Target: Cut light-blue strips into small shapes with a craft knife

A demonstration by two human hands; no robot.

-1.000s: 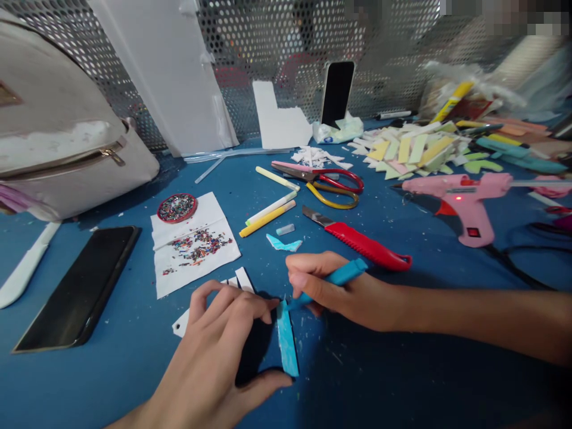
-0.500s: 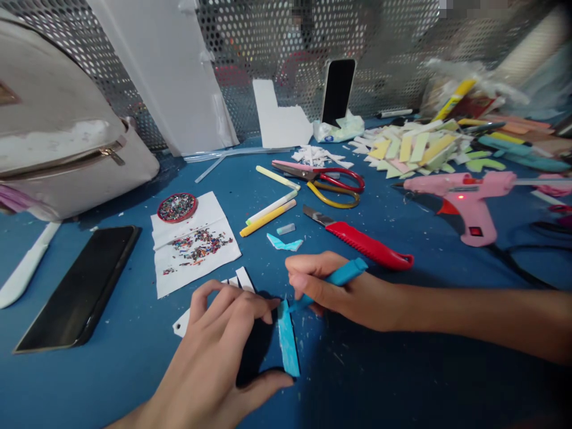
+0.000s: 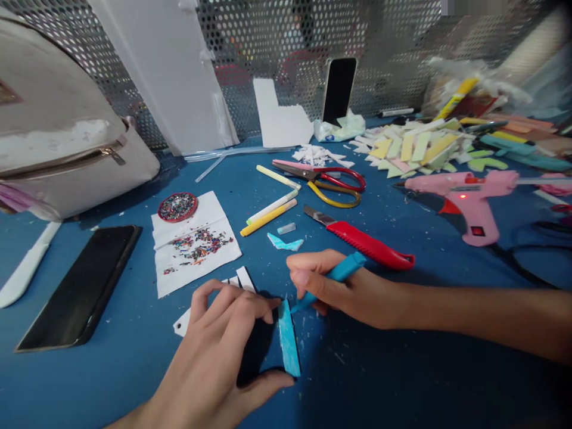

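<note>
My right hand [image 3: 333, 286] is closed around a blue marker [image 3: 346, 267], its tip down at the right edge of a narrow strip coloured light blue [image 3: 288, 339]. The strip lies on the table with streaky colouring. My left hand [image 3: 232, 333] pins it, fingertips at the far end and thumb at the near end. Partly hidden under my left fingers are white cut pieces [image 3: 243, 279], one with a small hole. Just beyond my right hand rest a blue-coloured scrap [image 3: 285, 242] and a small marker cap [image 3: 286, 228].
A red utility knife [image 3: 370, 243], blade out, lies beyond my right hand, with scissors [image 3: 330, 179] and markers [image 3: 268, 217] behind. At right sits a pink glue gun [image 3: 465, 199], its light on. Left are a paper with colourful bits [image 3: 223, 220], a phone [image 3: 80, 292] and a bag [image 3: 71, 173].
The marker and my right hand have shifted very slightly, with the marker's tip now a little lower along the strip's edge. My left hand stays in place.
</note>
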